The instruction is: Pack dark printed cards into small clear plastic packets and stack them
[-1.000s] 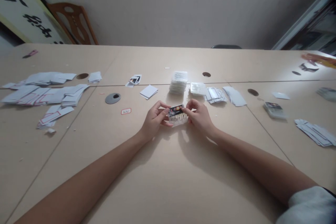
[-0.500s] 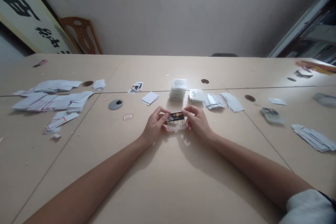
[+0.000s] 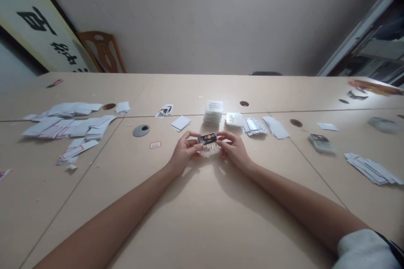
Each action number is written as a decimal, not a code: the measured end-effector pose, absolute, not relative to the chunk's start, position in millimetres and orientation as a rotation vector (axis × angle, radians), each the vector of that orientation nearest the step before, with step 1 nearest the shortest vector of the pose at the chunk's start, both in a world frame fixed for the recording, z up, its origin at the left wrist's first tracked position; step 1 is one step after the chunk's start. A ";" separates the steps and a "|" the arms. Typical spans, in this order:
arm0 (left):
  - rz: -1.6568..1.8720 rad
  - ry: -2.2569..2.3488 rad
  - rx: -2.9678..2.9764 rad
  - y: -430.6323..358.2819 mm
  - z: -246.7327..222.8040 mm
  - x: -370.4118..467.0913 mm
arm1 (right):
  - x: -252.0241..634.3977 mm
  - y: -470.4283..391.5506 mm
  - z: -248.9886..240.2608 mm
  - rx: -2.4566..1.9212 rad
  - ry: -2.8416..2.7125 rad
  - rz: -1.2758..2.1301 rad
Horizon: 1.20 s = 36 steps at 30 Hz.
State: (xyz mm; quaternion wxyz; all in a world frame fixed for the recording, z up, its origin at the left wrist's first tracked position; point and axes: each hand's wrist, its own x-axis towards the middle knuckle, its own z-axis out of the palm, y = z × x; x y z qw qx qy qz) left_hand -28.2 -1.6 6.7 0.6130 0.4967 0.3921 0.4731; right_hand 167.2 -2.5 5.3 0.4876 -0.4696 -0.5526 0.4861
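Between my two hands, just above the table, is a small clear plastic box [image 3: 210, 151] with pale slim items inside. A black card [image 3: 207, 138] with coloured print lies tilted over its far part. My left hand [image 3: 187, 149] grips the left side, thumb near the card's lower left corner. My right hand [image 3: 232, 148] pinches at the right side, its thumb and forefinger at the card's right end. Whether those right fingertips press the card, the box or both, I cannot tell. Beyond my hands stand a stack of clear boxes [image 3: 213, 113] and a lower pile of boxes [image 3: 234, 119].
White paper slips [image 3: 67, 128] lie in rows at the left. Folded white cards [image 3: 181, 123], a grey grommet cover [image 3: 141, 130] and a red-edged label [image 3: 155, 145] are nearer. To the right lie framed cards [image 3: 254, 126], a box with a dark card [image 3: 321, 143] and more slips [image 3: 372, 169].
The black card has turned askew and shifted left against the box, where it lay straight before. My hands stay round the box. The whole view has shifted slightly.
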 end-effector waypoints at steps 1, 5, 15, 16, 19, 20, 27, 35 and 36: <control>1.084 0.890 1.135 -1.3 6.6 -28.4 | 167.3 -1.9 4.7 -1.140 -1.330 1.186; 1.070 0.856 1.097 -2.0 8.0 -27.6 | 166.4 -2.1 2.8 -1.155 -1.275 1.161; 1.109 0.853 1.182 -4.9 14.3 -25.6 | 148.8 -21.4 7.0 -1.265 -1.576 0.760; 1.103 0.837 1.183 -5.6 14.2 -24.7 | 147.9 -22.5 7.7 -1.280 -1.586 0.725; 1.070 0.788 1.209 -7.3 12.0 -21.7 | 151.8 -24.5 10.6 -1.291 -1.649 0.639; 1.060 0.777 1.229 -7.0 10.8 -21.5 | 156.5 -25.1 11.7 -1.292 -1.676 0.621; 1.148 1.202 2.026 22.6 5.9 -52.2 | 267.9 -26.4 17.4 -1.442 -1.554 0.259; 0.633 1.883 2.369 52.3 -9.0 -80.9 | 454.4 -24.0 1.9 -2.141 -0.926 -0.278; 0.594 1.887 2.380 52.6 -10.6 -80.7 | 465.0 -25.9 -0.6 -2.194 -0.875 -0.266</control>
